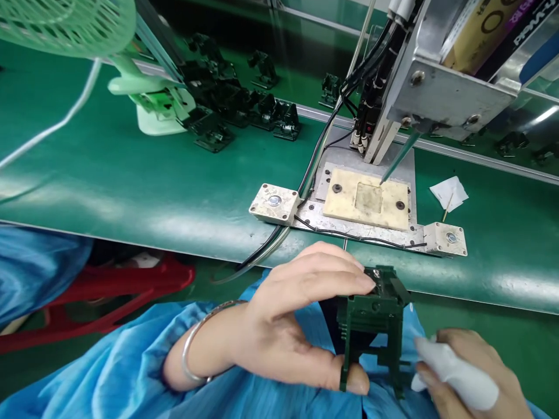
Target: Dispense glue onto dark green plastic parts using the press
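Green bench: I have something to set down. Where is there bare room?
The widest free patch on the bench lies in front of the fan's base, left of the left button block. A smaller one lies right of the white paper. It is crowded beside that base, where dark parts cluster, and around the cream plate, with the left hand, holding a frame, in front.

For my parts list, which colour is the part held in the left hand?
The part looks dark green; the head view shows it best.
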The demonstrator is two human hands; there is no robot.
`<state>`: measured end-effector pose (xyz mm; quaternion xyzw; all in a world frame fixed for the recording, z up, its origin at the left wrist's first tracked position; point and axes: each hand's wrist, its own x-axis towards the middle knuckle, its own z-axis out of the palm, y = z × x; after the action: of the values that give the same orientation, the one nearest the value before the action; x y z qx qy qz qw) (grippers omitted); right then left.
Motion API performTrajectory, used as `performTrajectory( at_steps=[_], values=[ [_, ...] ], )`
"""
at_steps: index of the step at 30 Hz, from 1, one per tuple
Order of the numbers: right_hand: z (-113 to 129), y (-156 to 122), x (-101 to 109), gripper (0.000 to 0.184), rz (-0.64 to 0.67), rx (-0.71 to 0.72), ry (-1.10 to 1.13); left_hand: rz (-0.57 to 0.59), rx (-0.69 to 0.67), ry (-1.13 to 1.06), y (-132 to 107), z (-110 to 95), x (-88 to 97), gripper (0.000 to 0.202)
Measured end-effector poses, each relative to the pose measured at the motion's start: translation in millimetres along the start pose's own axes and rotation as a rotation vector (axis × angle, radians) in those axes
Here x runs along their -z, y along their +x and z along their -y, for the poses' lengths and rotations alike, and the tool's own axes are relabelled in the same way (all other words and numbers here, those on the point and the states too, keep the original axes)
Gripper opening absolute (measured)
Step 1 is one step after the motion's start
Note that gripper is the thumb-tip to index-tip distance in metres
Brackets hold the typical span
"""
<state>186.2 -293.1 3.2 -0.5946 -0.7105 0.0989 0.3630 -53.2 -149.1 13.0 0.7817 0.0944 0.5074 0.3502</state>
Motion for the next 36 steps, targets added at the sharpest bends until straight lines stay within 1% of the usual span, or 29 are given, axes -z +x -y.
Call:
performTrajectory(
  at_steps=[2,4,5,7,10,12,15,21,25,29,32,34,35,36],
  values=[
    [18,15,-5,0.031,0.145,0.165,-0.049,-0.015,-0.023,0.071,1,-1,-0.3,0.067],
    [30,27,-12,0.032,0.193,0.26,-0.125,-0.004,-0.035,0.096,3,-3,-1.1,0.063],
    [35,32,-16,0.034,0.181,0.302,-0.155,-0.001,-0.043,0.095,4,-4,-1.7,0.06],
    [39,37,-25,0.039,0.114,0.371,-0.168,0.002,-0.054,0.086,6,-6,-3.2,0.055],
    [41,40,-36,0.041,-0.023,0.412,-0.128,-0.022,-0.046,0.078,5,-7,-6.2,0.052],
    [41,41,-41,0.04,-0.048,0.421,-0.09,-0.05,-0.04,0.071,1,-6,-8.5,0.057],
    [41,44,-41,0.039,-0.009,0.42,-0.058,-0.086,-0.039,0.047,-6,-5,-11.6,0.064],
    [43,46,-37,0.039,-0.049,0.353,-0.077,-0.088,-0.028,0.026,-8,-3,-15.4,0.064],
    [44,48,-41,0.04,-0.044,0.37,-0.123,-0.123,-0.012,0.035,-8,-1,-18.0,0.065],
    [36,47,-42,0.029,-0.051,0.397,-0.138,-0.15,0.006,0.046,-12,4,-19.1,0.066],
    [26,43,-36,0.025,-0.073,0.404,-0.101,-0.193,0.022,0.08,-16,8,-18.6,0.068],
    [23,39,-31,0.028,-0.007,0.363,-0.054,-0.247,0.03,0.14,-17,12,-18.6,0.069],
    [23,38,-30,0.032,0.045,0.317,-0.034,-0.286,0.022,0.176,-17,14,-19.0,0.068],
    [25,37,-30,0.035,0.066,0.28,-0.012,-0.327,0.022,0.214,-17,16,-19.8,0.066]
  ],
)
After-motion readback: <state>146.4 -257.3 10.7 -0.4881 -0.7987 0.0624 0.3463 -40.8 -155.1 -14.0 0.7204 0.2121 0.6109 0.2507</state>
